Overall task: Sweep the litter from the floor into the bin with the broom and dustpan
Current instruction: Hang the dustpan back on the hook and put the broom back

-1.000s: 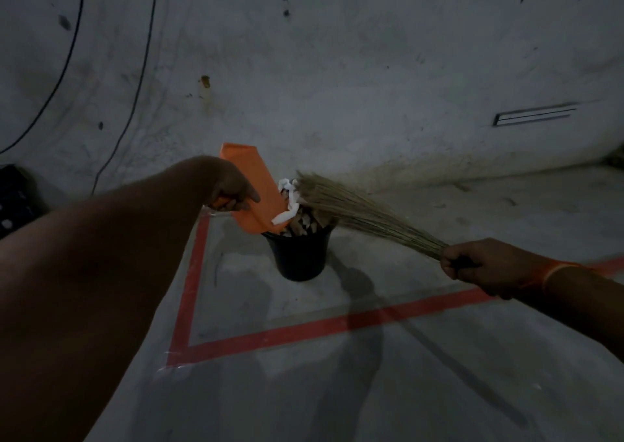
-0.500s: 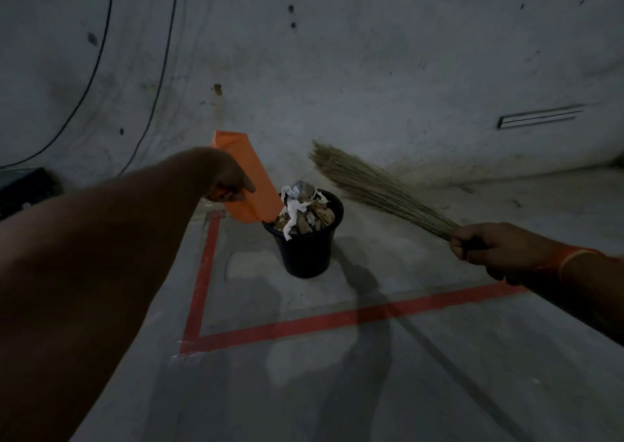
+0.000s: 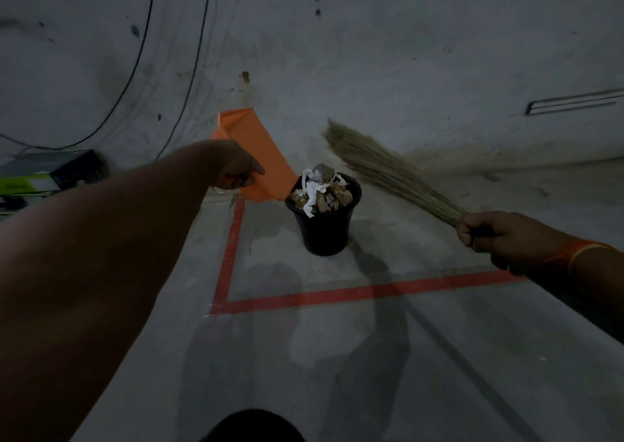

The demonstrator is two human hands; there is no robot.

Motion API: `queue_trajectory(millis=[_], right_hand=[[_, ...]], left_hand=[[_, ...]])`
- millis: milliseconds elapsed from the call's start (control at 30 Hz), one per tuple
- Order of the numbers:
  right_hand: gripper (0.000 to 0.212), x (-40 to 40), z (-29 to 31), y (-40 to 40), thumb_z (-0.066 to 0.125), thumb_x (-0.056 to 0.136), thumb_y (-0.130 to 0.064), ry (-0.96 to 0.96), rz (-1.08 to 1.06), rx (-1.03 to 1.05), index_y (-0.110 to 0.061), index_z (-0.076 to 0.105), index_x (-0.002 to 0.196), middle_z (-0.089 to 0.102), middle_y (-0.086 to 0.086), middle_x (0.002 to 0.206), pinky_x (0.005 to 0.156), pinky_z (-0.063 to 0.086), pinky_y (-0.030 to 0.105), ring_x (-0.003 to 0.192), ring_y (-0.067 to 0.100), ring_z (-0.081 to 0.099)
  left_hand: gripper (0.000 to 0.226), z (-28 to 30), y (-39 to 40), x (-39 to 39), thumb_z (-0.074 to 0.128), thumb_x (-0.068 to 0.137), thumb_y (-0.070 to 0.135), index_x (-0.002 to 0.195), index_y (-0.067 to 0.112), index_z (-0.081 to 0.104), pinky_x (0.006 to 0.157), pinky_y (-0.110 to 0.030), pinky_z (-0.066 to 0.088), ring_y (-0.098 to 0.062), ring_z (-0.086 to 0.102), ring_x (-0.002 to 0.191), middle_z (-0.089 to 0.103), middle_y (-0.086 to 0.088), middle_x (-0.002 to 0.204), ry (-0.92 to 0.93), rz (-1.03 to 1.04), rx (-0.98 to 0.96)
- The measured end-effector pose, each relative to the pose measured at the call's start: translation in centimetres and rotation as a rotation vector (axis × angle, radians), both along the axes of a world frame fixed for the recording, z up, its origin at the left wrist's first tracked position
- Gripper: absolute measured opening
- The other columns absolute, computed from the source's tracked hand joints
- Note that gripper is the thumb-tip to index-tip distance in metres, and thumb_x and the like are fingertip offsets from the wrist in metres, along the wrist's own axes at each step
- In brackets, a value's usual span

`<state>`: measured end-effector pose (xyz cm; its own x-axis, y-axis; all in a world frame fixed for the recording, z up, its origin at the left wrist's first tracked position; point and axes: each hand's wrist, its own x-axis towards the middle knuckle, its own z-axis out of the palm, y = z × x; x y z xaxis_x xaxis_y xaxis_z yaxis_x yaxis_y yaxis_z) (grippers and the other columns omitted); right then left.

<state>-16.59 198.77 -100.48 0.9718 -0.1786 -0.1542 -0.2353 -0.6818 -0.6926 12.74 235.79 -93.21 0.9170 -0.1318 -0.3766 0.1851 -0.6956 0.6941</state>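
A black bin stands on the floor inside a red taped corner, heaped with white paper and brown litter. My left hand grips the handle of an orange dustpan, which is tipped up with its lower edge at the bin's left rim. My right hand grips the handle of a straw broom. Its bristles fan up and to the left, behind and to the right of the bin, off the floor.
Red tape lines mark a corner on the grey concrete floor. A stained wall rises behind the bin with black cables running down it. A dark box with green sits at the far left. A dark shape shows at the bottom edge.
The broom has swung away from the bin's top, up and to the right. The dustpan has drawn back to the bin's left rim, and the litter now lies in the bin.
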Motion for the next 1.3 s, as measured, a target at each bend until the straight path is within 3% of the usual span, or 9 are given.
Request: queue_trajectory(millis=[67,133,233,367,567,733,1067,1167,1300], right_hand=[[0.023,-0.6,-0.4,0.3,0.048,0.095,0.000,-0.013,-0.006,0.081,-0.016,0.058,0.082,0.048,0.006,0.067,0.044,0.032,0.025,0.046,0.019,0.038],[0.023,-1.5,-0.7,0.8,0.047,0.093,0.003,-0.021,-0.005,0.147,-0.014,0.058,0.082,0.048,0.004,0.064,0.045,0.033,0.026,0.045,0.018,0.040],[0.022,-2.8,-1.3,1.6,0.048,0.093,0.005,-0.040,0.015,0.205,-0.013,0.057,0.083,0.045,0.008,0.063,0.046,0.037,0.030,0.047,0.021,0.043],[0.021,-5.3,-1.9,2.1,0.048,0.092,0.007,-0.068,-0.054,0.377,-0.010,0.055,0.083,0.044,0.013,0.068,0.045,0.038,0.027,0.049,0.023,0.045],[0.022,-10.7,-1.6,1.0,0.048,0.090,0.008,-0.139,-0.152,0.600,-0.011,0.056,0.088,0.051,0.016,0.080,0.047,0.041,0.027,0.049,0.023,0.046],[0.025,-14.1,-1.8,-1.4,0.048,0.092,0.007,-0.174,-0.258,0.630,-0.015,0.057,0.084,0.052,0.017,0.084,0.047,0.043,0.027,0.049,0.022,0.047],[0.019,-16.0,-6.7,-4.4,0.050,0.094,0.002,-0.155,-0.463,0.834,-0.015,0.054,0.085,0.054,0.013,0.080,0.045,0.042,0.025,0.048,0.021,0.046],[0.020,-16.3,-7.7,-5.1,0.049,0.095,0.001,-0.125,-0.556,0.895,-0.016,0.054,0.085,0.054,0.012,0.078,0.045,0.042,0.024,0.048,0.021,0.045],[0.021,-19.5,-6.3,-4.7,0.049,0.095,-0.001,-0.080,-0.703,1.005,-0.019,0.054,0.086,0.053,0.012,0.080,0.046,0.041,0.024,0.049,0.020,0.045]], left_hand=[[0.007,0.5,-0.2,-3.2,0.057,0.100,0.012,0.097,0.006,0.059,0.030,-0.013,0.033,-0.007,0.048,0.030,0.050,-0.008,0.070,-0.010,0.017,-0.038],[0.012,0.1,0.0,-6.3,0.048,0.103,0.008,0.101,0.011,0.060,0.028,-0.011,0.030,-0.004,0.046,0.027,0.049,-0.007,0.072,-0.010,0.011,-0.137],[0.027,-1.9,0.2,-8.9,0.043,0.103,0.002,0.112,0.015,0.064,0.031,-0.011,0.034,-0.003,0.050,0.035,0.056,-0.007,0.077,-0.029,0.037,-0.297],[0.031,-3.9,-0.5,-12.7,0.045,0.099,-0.002,0.101,0.018,0.068,0.041,-0.012,0.042,-0.004,0.055,0.050,0.063,-0.009,0.094,-0.035,0.046,-0.446],[0.045,-2.2,-4.2,-17.3,0.037,0.097,-0.009,0.129,0.014,0.060,0.042,-0.011,0.042,-0.003,0.052,0.048,0.060,-0.007,0.098,0.069,0.004,-0.589],[0.044,-1.4,-9.7,-19.8,0.037,0.097,-0.009,0.130,0.011,0.058,0.037,-0.013,0.039,-0.003,0.053,0.044,0.058,-0.007,0.096,0.038,-0.065,-0.665],[0.037,-9.2,-16.7,-18.8,0.045,0.100,-0.007,0.127,0.012,0.062,0.045,-0.014,0.045,-0.003,0.061,0.055,0.062,-0.010,0.108,0.074,-0.184,-0.773],[0.036,-11.8,-19.3,-17.4,0.048,0.099,-0.005,0.123,0.016,0.065,0.048,-0.016,0.045,-0.004,0.064,0.065,0.064,-0.008,0.110,0.074,-0.295,-0.719],[0.036,-12.4,-22.5,-19.2,0.049,0.100,0.000,0.123,0.023,0.063,0.039,-0.014,0.033,-0.001,0.058,0.055,0.062,-0.004,0.103,0.136,-0.502,-0.580]])
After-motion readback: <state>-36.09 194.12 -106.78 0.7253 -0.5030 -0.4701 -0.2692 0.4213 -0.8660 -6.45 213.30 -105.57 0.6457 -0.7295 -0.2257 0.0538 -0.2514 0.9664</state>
